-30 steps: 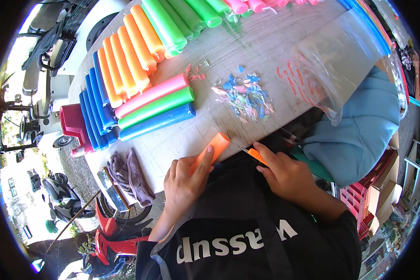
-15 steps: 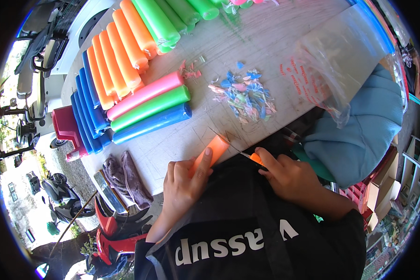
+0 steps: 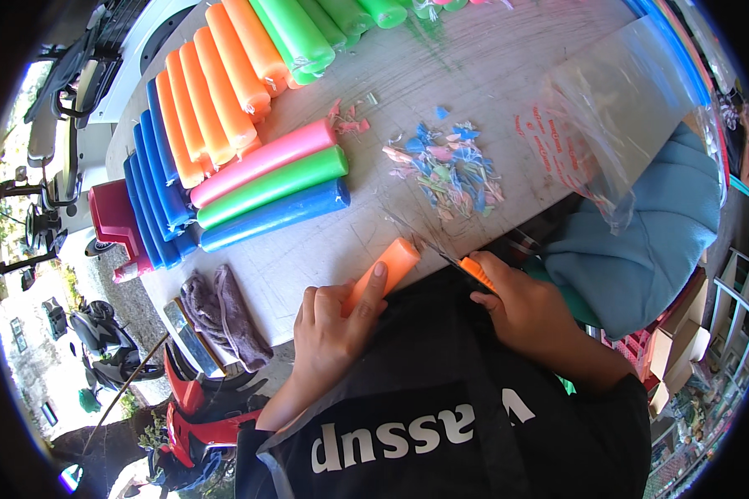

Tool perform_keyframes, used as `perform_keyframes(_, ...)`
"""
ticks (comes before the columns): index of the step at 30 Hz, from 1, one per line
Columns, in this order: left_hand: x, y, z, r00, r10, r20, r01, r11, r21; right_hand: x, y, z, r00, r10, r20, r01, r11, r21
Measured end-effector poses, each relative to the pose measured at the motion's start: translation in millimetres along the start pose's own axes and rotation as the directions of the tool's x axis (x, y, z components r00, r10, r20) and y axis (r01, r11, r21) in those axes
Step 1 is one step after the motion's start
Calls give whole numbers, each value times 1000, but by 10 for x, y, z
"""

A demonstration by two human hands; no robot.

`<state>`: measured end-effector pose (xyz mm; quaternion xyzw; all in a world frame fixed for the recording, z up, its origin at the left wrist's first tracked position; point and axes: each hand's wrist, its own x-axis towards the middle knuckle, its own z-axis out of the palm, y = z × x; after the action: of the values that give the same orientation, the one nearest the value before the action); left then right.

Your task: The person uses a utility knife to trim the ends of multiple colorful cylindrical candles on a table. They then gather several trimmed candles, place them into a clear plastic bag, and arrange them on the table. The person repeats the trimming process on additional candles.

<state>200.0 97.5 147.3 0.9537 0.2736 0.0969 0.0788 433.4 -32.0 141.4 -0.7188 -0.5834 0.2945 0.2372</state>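
My left hand (image 3: 334, 328) is closed around an orange candle-like cylinder (image 3: 389, 268), thumb lying along its top. Its free end points away from me to the right, over the table's near edge. In my right hand (image 3: 520, 303) is a thin-bladed knife (image 3: 478, 273) with an orange handle. The blade slants up and left, just beyond the cylinder's free end. Whether it touches that end I cannot tell. Farther off, a pink cylinder (image 3: 266, 162), a green cylinder (image 3: 275, 186) and a blue cylinder (image 3: 279, 214) lie side by side.
A pile of colored scraps (image 3: 447, 166) lies mid-table, with pink scraps (image 3: 349, 121) farther left. Orange cylinders (image 3: 212, 96), blue ones (image 3: 151, 187) and green ones (image 3: 295, 37) line the table's far left. A clear plastic bag (image 3: 595, 116), blue cushion (image 3: 641, 241) and purple cloth (image 3: 229, 320) are around.
My right hand has moved slightly right with the knife, and the blade has shifted from the cylinder's end to just past it. The left hand still grips the orange cylinder, slightly shifted. The view moved a little.
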Motion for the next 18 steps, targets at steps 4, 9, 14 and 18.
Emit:
perform_keyframes(4, -10, 13, 16, 1000, -17, -3, 17, 1000, 5, -56, -60, -88, 994, 29, 103, -22, 998, -66)
perform_keyframes(9, -12, 27, 21, 999, -36, 18, 35, 999, 39, -46, -71, -90, 988, 5, 152, 11, 994, -105)
perform_keyframes(14, -12, 24, 6, 999, -26, 20, 26, 999, -30, -20, -72, -91, 985, -13, 174, 35, 992, -125)
perform_keyframes(18, -14, 14, 15, 999, 17, 28, -18, 1000, 23, -4, -101, -103, 976, 24, 216, 7, 990, -142)
